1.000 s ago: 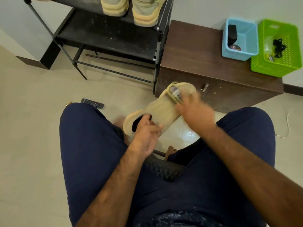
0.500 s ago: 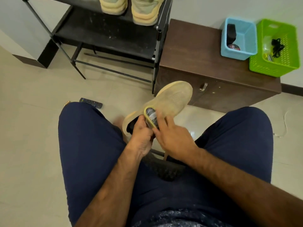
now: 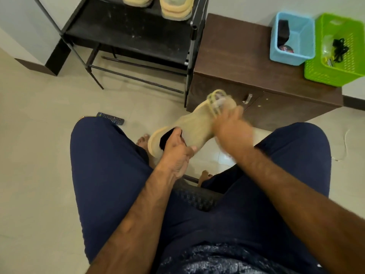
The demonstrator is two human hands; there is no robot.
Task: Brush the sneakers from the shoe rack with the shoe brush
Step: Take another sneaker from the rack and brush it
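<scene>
Sneaker (image 3: pixel 189 127): tan, held in the air above the gap between the person's knees, heel end low and toward the body, toe end raised toward the cabinet (image 3: pixel 233 52). Left hand (image 3: pixel 177 153) grips it at the heel, fingers curled over the collar into the dark opening and packed close together. Shoe brush (image 3: pixel 216 102): yellowish frame, sitting on the toe end of the sneaker and badly motion-blurred. Right hand (image 3: pixel 231 131) holds the brush from the near side; the hand is blurred too, so fingers look wrapped on it, but I can't tell whether they're spread or tight. Both forearms are bare, legs are in navy trousers, and bare toes are visible on the floor (image 3: pixel 39 155) below the sneaker. Shoe rack (image 3: pixel 128 34): black metal, behind and to the left, touching the side of the cabinet, with two more tan sneakers (image 3: pixel 176 8) on its upper shelf, cut off by the frame edge. On the cabinet top, far right: blue basket (image 3: pixel 290 59) with a dark item and a round tin inside, green basket (image 3: pixel 325 76) just beside it holding black cord. Remote (image 3: pixel 111 118) lies on the floor just beyond the left knee. White cable (image 3: pixel 345 143) is on the floor at right.
</scene>
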